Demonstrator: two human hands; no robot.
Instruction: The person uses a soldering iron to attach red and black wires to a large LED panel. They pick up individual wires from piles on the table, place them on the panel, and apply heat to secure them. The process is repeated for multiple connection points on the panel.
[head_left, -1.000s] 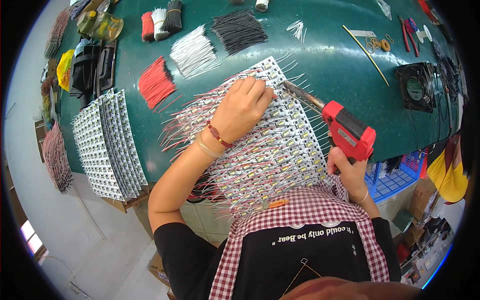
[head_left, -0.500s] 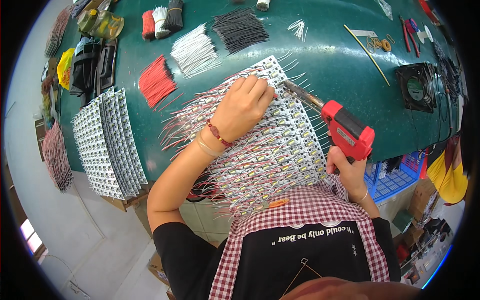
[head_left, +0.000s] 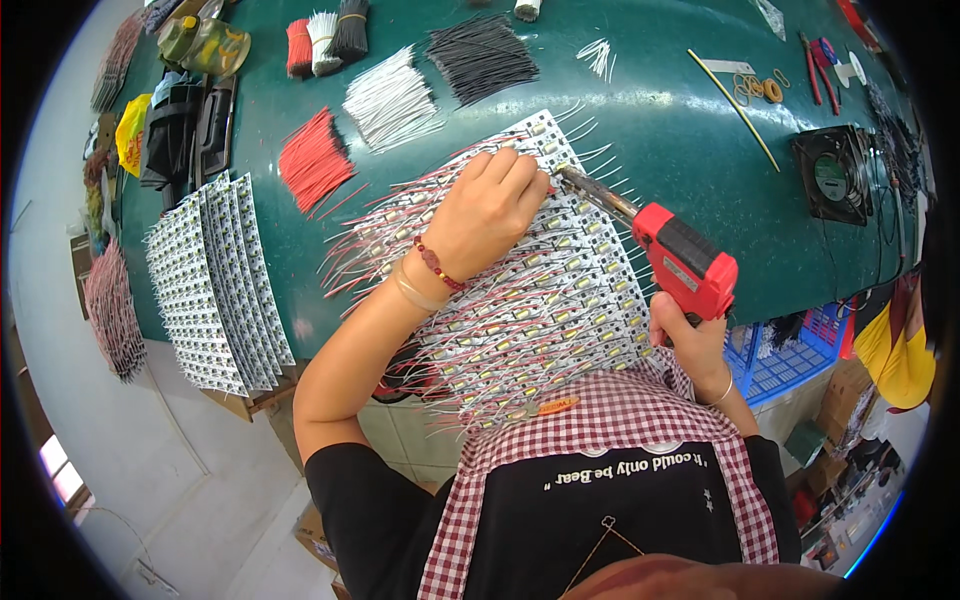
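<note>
My right hand [head_left: 695, 345] is wrapped round the handle of a red and black soldering gun [head_left: 685, 260]. Its metal tip reaches left and touches, or nearly touches, the far part of a white circuit board panel [head_left: 590, 300]. Rows of small yellow components cover that panel, and red and white wires stick out along its sides. Over the panel's far left part, my left hand [head_left: 492, 205] is closed with its fingers pinched together near the soldering tip. What the pinch holds is hidden; a small red bit shows at the fingertips.
Red wires [head_left: 315, 160], white wires [head_left: 392, 98] and black wires [head_left: 482, 58] lie in piles beyond the panel. More board panels [head_left: 215, 290] are stacked at the left. A fan [head_left: 832, 175], a yellow stick [head_left: 735, 110] and red-handled pliers [head_left: 820, 75] are at the right.
The soldering gun and my right hand have shifted slightly to the left, and the tip has moved a little closer to my left fingertips. My left hand has barely moved.
</note>
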